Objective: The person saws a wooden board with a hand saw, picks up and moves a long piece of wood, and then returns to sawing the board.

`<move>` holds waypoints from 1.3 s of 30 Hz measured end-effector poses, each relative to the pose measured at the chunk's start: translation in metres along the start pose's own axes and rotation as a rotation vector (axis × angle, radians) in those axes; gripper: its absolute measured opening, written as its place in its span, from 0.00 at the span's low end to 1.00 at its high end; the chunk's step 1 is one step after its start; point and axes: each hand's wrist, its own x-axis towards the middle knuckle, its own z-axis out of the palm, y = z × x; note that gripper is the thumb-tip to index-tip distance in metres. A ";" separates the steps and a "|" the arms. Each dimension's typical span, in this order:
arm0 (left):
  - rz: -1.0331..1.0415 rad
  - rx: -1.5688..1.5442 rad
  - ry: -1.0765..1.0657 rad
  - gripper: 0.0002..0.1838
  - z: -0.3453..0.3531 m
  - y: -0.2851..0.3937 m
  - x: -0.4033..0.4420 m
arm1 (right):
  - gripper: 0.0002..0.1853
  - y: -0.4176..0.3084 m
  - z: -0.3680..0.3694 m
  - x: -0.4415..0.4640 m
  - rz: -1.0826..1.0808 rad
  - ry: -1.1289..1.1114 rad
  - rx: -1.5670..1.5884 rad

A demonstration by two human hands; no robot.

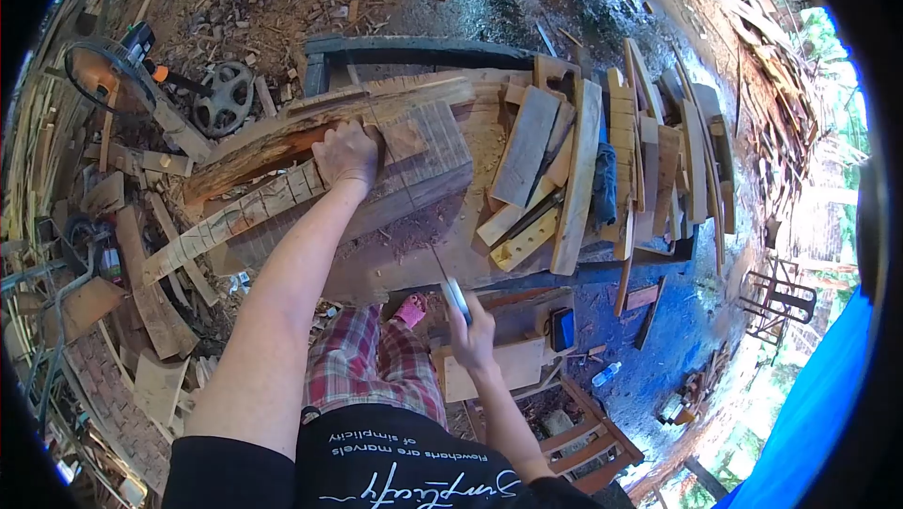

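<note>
A long marked wooden strip (249,213) lies on top of a thick timber block (428,147), its right part near my left hand. My left hand (346,156) is closed over the strip's right end, pressing it against the block. My right hand (472,332) is wrapped round the pale handle of a saw (456,300), below the block. From the handle the thin blade runs up and left, across the block, close beside my left hand. Several dark lines cross the strip. Behind the block lies a rough-edged slab (282,137).
Several loose boards (529,147) and a blue cloth (604,184) lie on the bench's right part. Beyond the bench's left end are a metal wheel (224,98) and scrap wood. A plastic bottle (607,374) and a wooden slatted frame (588,438) are at the lower right.
</note>
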 end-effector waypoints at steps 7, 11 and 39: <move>-0.009 0.014 -0.048 0.18 -0.004 0.000 -0.003 | 0.14 0.008 0.038 0.044 -0.068 0.048 -0.071; -0.017 -0.032 -0.057 0.18 -0.004 -0.003 0.000 | 0.14 -0.011 0.039 0.057 -0.107 0.072 -0.026; -0.066 -0.098 -0.041 0.18 -0.003 -0.003 0.016 | 0.16 -0.022 0.024 0.045 -0.060 0.042 -0.055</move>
